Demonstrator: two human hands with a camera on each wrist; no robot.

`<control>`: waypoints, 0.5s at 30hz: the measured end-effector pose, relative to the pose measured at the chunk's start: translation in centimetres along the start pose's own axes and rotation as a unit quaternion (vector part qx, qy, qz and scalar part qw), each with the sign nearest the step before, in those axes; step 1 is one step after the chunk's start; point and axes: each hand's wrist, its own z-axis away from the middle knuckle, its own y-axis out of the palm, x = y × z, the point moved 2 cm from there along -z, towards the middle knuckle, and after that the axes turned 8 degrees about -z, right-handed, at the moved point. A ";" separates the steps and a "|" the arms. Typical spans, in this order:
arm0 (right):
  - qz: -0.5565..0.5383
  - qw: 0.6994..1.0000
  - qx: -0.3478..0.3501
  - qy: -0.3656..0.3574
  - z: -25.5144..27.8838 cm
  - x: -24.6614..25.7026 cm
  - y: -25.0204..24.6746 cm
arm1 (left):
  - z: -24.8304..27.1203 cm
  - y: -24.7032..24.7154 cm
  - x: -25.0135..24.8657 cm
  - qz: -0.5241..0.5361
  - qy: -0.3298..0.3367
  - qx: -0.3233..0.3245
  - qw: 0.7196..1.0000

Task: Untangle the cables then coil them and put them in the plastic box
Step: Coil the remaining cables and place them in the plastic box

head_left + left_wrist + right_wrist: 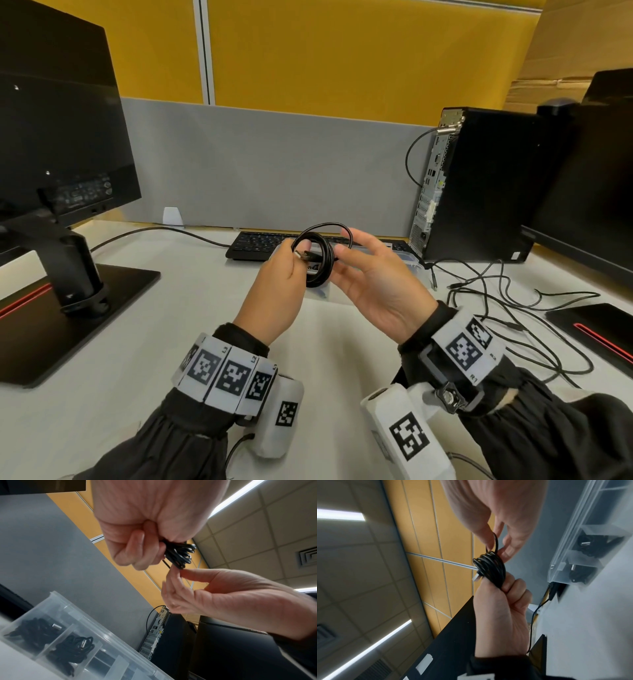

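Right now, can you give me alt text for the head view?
The left hand grips a coiled black cable while the right hand pinches its outer loop, above a clear plastic box. Loose cables lie on the desk to the right.

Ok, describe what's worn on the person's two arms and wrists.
Both hands are bare. The left hand and right hand come out of dark gathered sleeves. Each wrist has a white band of black-and-white square code tags labelled L and R, plus a white camera unit with its own tag. A thin cable leaves the left unit.
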 end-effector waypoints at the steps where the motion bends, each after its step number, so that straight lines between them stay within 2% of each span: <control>1: 0.010 1.000 -0.012 -0.013 -0.1 0.0 -0.2 | 0.0 0.0 -0.1 -0.002 0.000 -0.002 1.000; 4: 0.064 0.997 -0.030 -0.042 -0.2 -0.1 -0.5 | 0.1 -0.2 -0.2 -0.005 0.002 -0.009 1.000; 7: 0.101 0.994 -0.036 -0.038 -0.5 -0.4 -0.7 | 0.0 -0.4 -0.1 -0.010 -0.005 -0.018 1.000; 12: 0.086 0.996 -0.013 0.005 -0.7 -0.9 -0.3 | -0.3 -0.4 0.3 -0.022 -0.017 -0.030 0.999; 15: 0.093 0.996 -0.007 -0.001 -0.5 -1.0 -0.1 | -0.2 -0.5 0.3 -0.040 -0.025 -0.027 0.999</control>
